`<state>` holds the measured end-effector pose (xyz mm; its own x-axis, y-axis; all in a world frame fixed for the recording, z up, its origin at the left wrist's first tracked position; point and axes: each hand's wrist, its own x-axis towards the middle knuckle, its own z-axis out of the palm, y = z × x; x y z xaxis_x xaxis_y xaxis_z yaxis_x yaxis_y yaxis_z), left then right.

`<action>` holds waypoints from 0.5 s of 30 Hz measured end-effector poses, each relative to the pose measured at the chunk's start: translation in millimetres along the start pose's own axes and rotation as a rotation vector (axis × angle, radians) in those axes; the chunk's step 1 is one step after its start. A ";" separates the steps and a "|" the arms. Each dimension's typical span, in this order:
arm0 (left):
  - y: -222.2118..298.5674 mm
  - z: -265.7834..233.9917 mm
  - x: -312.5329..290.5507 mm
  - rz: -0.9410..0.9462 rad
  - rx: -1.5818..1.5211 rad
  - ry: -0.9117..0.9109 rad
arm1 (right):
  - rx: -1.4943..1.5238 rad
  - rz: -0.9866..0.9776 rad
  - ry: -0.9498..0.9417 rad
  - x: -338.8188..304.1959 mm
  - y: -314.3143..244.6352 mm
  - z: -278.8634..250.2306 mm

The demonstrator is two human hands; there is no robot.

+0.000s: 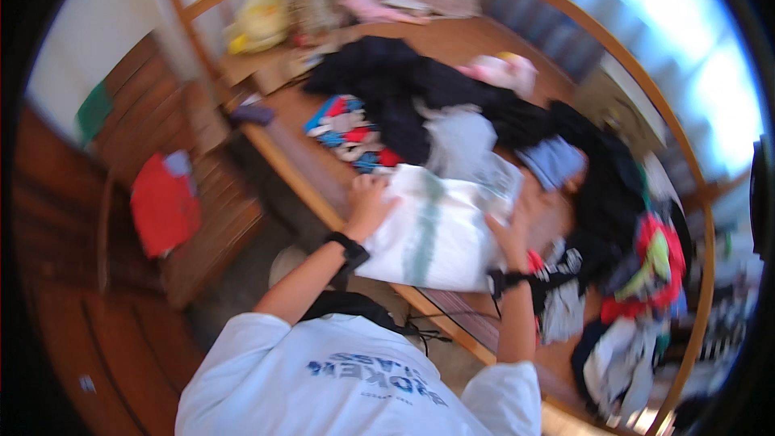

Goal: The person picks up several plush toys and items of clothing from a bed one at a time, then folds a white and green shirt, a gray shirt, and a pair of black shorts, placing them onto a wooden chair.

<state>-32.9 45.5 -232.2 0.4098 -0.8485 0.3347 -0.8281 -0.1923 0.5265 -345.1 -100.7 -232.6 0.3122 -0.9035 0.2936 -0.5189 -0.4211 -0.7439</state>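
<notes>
A white folded cloth [460, 234] with a blurred green stripe lies across the near edge of the wooden bed, its lower edge reaching over the frame. My left hand [370, 206] grips its left side, thumb on top and fingers curled at the edge. On the right side, my right hand [513, 226] holds it with the thumb across the cloth; motion blurs the fingertips. Just beyond lies a translucent whitish plastic bag [460, 139]. A patterned red, blue and white cloth [347, 131] sits past my left hand, and a blue-grey folded cloth [554, 161] past my right.
Dark clothes [387, 73] are heaped across the bed. Mixed garments [646, 274] pile up at the right by the curved-looking wooden rail [705, 274]. A cardboard box [617, 109] stands at the far right. Left of the bed is a wooden chair [214, 234] with a red cloth [164, 203].
</notes>
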 end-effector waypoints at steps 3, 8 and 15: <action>-4.0 2.7 -21.5 -0.277 -0.200 0.010 | 0.222 0.281 -0.056 -18.1 -34.6 -9.5; 9.5 2.1 -26.5 -0.468 -0.740 -0.028 | 0.552 0.815 -0.300 -13.8 -21.0 -24.9; 11.1 -2.3 -35.2 -0.446 -1.004 -0.352 | 0.469 0.677 -0.290 -31.6 -48.6 -35.9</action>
<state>-55.7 74.4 -236.3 0.3290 -0.9249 -0.1906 0.1058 -0.1645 0.9807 -358.4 -54.6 -184.2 0.2784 -0.8650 -0.4174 -0.3048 0.3326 -0.8925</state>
